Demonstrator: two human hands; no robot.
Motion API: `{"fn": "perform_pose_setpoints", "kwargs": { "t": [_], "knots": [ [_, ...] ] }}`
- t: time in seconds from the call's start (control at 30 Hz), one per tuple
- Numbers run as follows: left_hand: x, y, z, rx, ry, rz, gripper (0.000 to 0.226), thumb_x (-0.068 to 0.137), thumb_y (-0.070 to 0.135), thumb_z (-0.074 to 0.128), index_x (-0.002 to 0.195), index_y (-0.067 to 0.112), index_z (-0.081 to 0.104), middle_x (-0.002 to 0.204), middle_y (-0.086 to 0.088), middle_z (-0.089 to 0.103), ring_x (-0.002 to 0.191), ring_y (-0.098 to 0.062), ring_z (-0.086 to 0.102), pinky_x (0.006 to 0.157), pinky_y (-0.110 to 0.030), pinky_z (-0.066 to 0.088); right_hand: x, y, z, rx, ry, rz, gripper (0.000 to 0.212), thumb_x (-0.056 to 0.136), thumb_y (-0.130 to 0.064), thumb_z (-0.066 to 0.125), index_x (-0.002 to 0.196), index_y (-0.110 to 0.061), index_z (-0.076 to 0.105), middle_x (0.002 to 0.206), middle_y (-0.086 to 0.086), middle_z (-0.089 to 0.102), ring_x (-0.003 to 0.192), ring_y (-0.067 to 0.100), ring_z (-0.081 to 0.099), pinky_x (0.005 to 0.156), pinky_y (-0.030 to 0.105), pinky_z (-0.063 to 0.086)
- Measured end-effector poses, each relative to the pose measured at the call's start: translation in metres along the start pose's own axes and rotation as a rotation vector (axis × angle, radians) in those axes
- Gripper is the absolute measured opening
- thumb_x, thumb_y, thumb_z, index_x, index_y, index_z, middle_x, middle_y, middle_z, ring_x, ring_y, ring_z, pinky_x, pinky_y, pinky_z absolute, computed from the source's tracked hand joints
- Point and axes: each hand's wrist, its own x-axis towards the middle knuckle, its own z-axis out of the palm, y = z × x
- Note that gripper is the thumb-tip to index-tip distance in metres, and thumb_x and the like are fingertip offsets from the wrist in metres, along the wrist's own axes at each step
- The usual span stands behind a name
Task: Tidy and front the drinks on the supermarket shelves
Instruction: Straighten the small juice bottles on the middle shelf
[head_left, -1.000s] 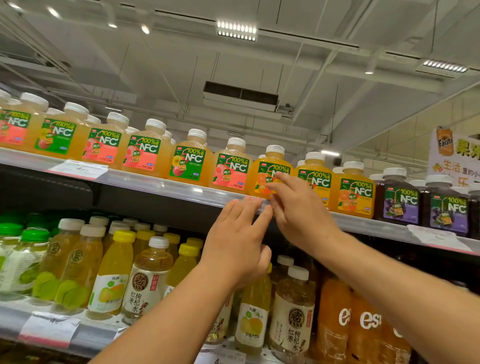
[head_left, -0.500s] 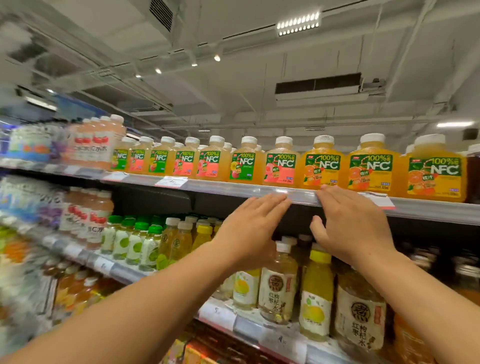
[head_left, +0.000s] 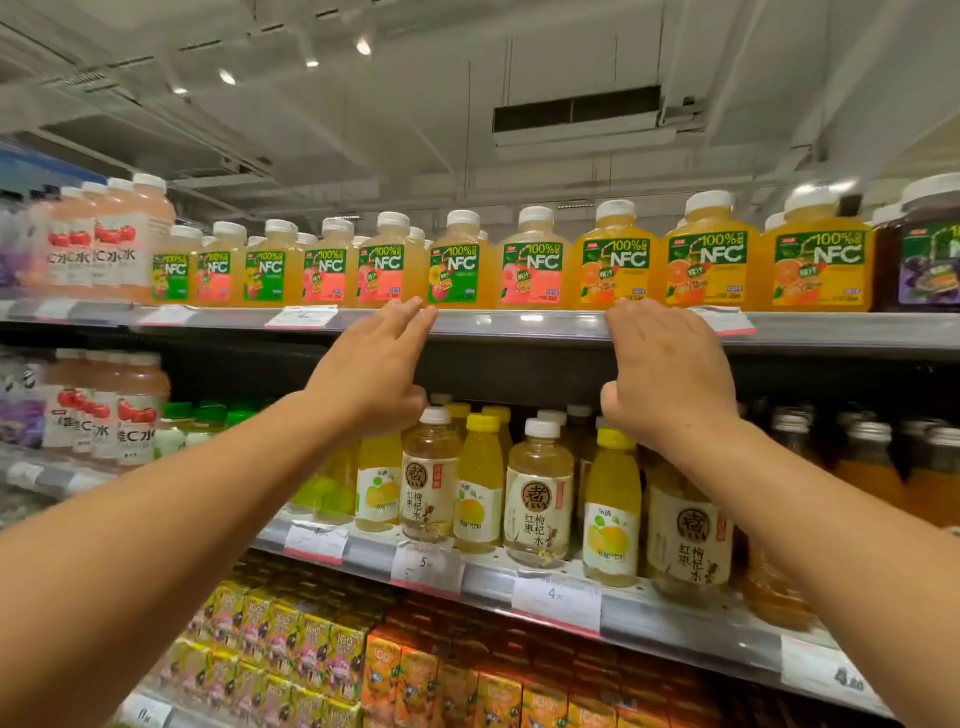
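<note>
Both hands, left hand and right hand, flat-fingered and holding nothing, reach the grey metal top shelf edge below yellow plastic NFC juice bottles, likely to front them.

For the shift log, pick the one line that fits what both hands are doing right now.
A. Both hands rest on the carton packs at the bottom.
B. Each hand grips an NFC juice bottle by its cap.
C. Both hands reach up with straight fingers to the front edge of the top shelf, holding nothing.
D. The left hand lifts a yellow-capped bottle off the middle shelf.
C: the left hand and right hand have straight fingers at the top shelf edge, below the NFC juice bottles, gripping nothing.
</note>
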Motion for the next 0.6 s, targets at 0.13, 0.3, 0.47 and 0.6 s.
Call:
{"fn": "perform_pose_setpoints", "kwargs": {
  "t": [0.13,0.3,0.47,0.6],
  "knots": [
    [0.011,-0.015,0.028,-0.029,0.039,0.056,0.091,0.079,0.026,0.063,0.154,0.020,0.012,0.160,-0.004,0.013,0.147,-0.023,0.009,0.121,-0.041,0.005,0.000,-0.004,0.000,-0.001,-0.029,0.056,0.069,0.071,-0.017,0.070,0.135,-0.014,0.048,0.136,0.007,0.055,0.127,0.028,0.048,0.109,0.043,0.033],
    [0.016,-0.023,0.055,-0.107,0.257,0.117,0.087,0.065,0.015,0.069,0.145,0.012,0.035,0.145,-0.012,0.037,0.133,-0.032,0.031,0.118,-0.046,0.013,-0.001,-0.003,-0.011,-0.014,-0.167,0.076,0.088,0.075,-0.005,0.067,0.152,-0.020,0.028,0.161,0.000,0.025,0.149,0.020,0.017,0.122,0.037,0.005],
    [0.017,-0.028,0.064,-0.175,0.336,0.174,0.088,0.057,0.010,0.072,0.139,0.008,0.040,0.139,-0.017,0.041,0.124,-0.036,0.031,0.112,-0.052,0.022,-0.007,0.007,-0.030,0.088,-0.327,0.157,0.097,0.078,0.010,0.059,0.155,-0.033,0.018,0.163,-0.016,0.001,0.151,0.020,-0.002,0.119,0.040,0.010],
    [0.014,-0.031,0.062,-0.180,0.291,0.193,0.089,0.063,0.014,0.071,0.144,0.009,0.034,0.145,-0.016,0.036,0.133,-0.035,0.027,0.116,-0.047,0.013,-0.019,-0.001,-0.026,0.117,-0.209,0.156,0.091,0.076,0.012,0.060,0.154,-0.021,0.026,0.162,-0.004,0.019,0.149,0.017,0.013,0.122,0.037,0.014]
  ]
}}
